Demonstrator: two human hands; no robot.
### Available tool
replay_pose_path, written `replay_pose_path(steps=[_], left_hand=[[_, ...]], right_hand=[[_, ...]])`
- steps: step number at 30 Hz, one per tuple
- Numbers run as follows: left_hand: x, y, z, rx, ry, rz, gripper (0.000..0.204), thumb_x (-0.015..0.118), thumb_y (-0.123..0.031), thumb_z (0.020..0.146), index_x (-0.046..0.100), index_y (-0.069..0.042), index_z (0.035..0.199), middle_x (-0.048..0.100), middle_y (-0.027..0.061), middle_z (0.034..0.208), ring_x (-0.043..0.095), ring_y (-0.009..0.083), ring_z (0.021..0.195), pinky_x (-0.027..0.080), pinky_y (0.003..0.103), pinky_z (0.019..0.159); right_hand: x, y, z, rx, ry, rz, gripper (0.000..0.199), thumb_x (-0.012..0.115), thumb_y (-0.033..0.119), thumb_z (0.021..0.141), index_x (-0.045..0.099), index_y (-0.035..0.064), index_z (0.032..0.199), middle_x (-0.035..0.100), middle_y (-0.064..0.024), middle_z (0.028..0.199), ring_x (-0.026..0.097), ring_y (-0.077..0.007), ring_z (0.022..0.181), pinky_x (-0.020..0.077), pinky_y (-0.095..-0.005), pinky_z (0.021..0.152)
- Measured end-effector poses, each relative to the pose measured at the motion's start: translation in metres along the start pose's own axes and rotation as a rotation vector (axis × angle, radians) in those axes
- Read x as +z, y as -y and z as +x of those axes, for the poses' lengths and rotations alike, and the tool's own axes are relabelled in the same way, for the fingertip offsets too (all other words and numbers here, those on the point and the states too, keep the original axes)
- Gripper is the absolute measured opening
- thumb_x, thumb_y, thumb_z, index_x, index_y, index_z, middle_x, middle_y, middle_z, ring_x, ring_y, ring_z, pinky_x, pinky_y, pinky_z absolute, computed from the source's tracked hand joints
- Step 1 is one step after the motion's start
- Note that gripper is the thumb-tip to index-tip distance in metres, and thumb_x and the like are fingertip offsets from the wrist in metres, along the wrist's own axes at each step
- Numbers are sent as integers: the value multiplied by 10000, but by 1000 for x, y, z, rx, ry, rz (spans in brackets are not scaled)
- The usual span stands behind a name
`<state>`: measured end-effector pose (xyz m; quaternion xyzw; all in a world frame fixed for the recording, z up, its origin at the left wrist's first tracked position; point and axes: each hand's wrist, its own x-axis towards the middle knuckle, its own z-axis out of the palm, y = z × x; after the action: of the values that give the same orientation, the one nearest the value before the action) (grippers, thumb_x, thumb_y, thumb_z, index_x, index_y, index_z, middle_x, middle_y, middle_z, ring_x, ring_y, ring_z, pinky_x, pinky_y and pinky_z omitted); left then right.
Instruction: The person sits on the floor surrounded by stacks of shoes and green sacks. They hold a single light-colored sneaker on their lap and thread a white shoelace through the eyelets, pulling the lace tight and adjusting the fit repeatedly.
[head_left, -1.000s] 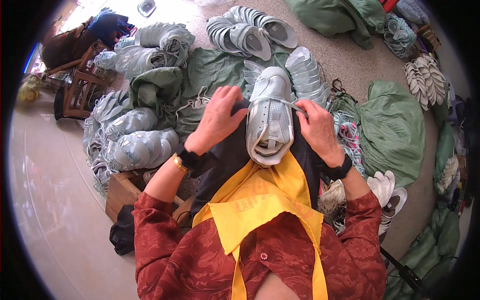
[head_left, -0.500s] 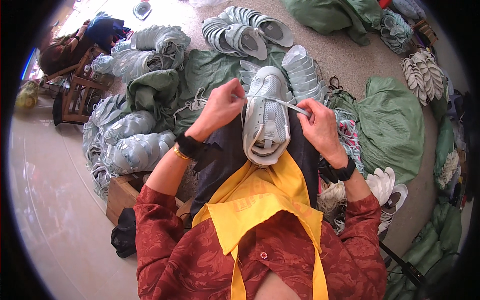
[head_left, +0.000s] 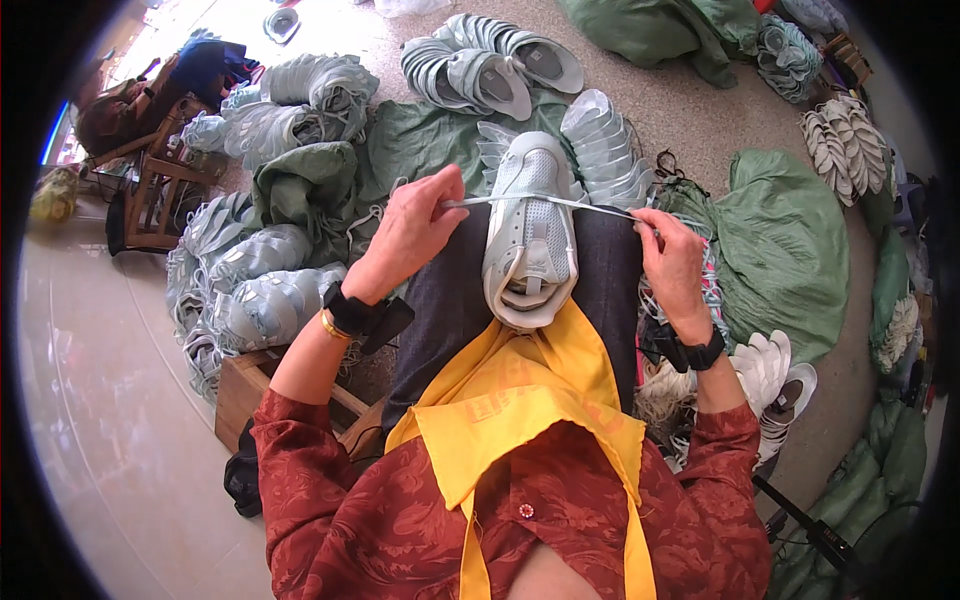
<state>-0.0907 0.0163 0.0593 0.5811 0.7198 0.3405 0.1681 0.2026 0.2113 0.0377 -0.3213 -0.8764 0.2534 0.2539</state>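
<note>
A pale grey-blue sneaker upper (head_left: pixel 535 235) lies between my thighs, its toe pointing away from me and its heel opening against my yellow apron (head_left: pixel 540 380). Across its front part runs a light shoelace (head_left: pixel 580 205), stretched out to both sides. To the left of the shoe my left hand (head_left: pixel 415 220) is closed in a pinch on one stretch of the lace. On the right side my right hand (head_left: pixel 672 255) pinches the other stretch between thumb and forefinger.
Bundles of nested shoe uppers (head_left: pixel 275 305) pile up at the left, with more stacks (head_left: pixel 490 65) ahead. Green cloth sacks (head_left: pixel 780 255) lie at the right and far side. A wooden box (head_left: pixel 245 390) stands by my left elbow, a wooden chair (head_left: pixel 160 190) beyond it.
Both hands have moved apart, the left one leftward and the right one rightward and slightly down. The lace between them now runs straighter and tighter across the shoe.
</note>
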Motion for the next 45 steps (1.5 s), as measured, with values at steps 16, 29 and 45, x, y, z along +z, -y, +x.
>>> replay_pose_path(steps=[16, 29, 45], left_hand=[[-31, 37, -31, 63, -82, 307, 94, 583, 15, 932, 503, 0, 978, 592, 220, 855, 628, 436, 877, 503, 488, 730], [-229, 214, -163, -474, -697, 905, 128, 589, -180, 1017, 617, -55, 1015, 710, 232, 893, 697, 450, 869, 527, 531, 707], [-274, 252, -245, -709, -721, 803, 233, 607, -278, 1030, 641, -52, 987, 726, 93, 814, 705, 263, 753, 530, 403, 718]], right_hand=[[-32, -77, -44, 180, -91, -76, 190, 624, 38, 935, 745, 24, 1081, 741, -159, 837, 704, -305, 698, 528, -399, 676], [-76, -163, -86, 418, -181, -89, 247, 578, 28, 970, 757, 41, 1139, 744, -86, 804, 649, -139, 562, 510, -313, 540], [-183, -276, -109, 569, -246, -133, 284, 537, -3, 990, 741, 1, 1187, 745, -118, 879, 724, -164, 695, 620, -303, 625]])
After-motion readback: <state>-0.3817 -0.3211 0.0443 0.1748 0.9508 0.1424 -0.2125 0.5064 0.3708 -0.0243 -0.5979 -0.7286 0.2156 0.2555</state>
